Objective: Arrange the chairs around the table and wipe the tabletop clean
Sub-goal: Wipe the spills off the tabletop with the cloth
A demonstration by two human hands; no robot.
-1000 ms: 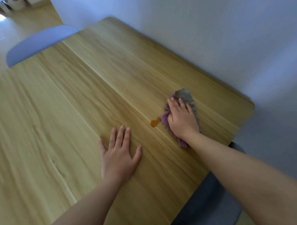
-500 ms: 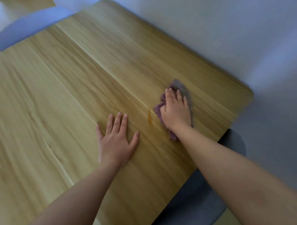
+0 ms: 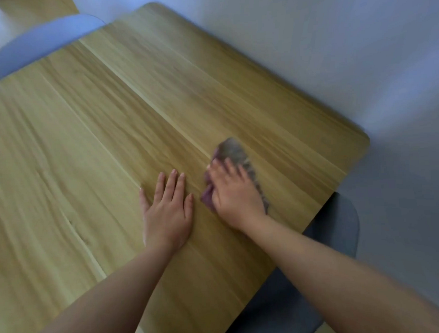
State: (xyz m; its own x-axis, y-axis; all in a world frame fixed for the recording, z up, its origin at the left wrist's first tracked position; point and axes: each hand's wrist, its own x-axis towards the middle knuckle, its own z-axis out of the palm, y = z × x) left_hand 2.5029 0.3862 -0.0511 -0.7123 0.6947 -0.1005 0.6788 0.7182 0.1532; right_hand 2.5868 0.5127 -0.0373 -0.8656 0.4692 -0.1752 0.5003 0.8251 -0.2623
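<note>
Purple-grey cloth (image 3: 234, 160) lies pinned under right hand (image 3: 233, 193), fingers (image 3: 222, 168) spread and pressed flat on it, not clamped round it. Left hand (image 3: 166, 211) is just beside, palm down, fingers together, thumb apart, bracing on tabletop (image 3: 135, 107). Cloth sits nr the table's right end, toward the wall (image 3: 309, 49).

Risk: flat-palm hold only; a fast stroke could let cloth slip out or bunch, leaving streaks. Right hand is blurred, so grip detail unclear.

Two chairs partly seen: pale one (image 3: 39, 43) at far end, grey one (image 3: 337, 236) at right end, both cut off by table. No stain visible; any residue under cloth is hidden.
</note>
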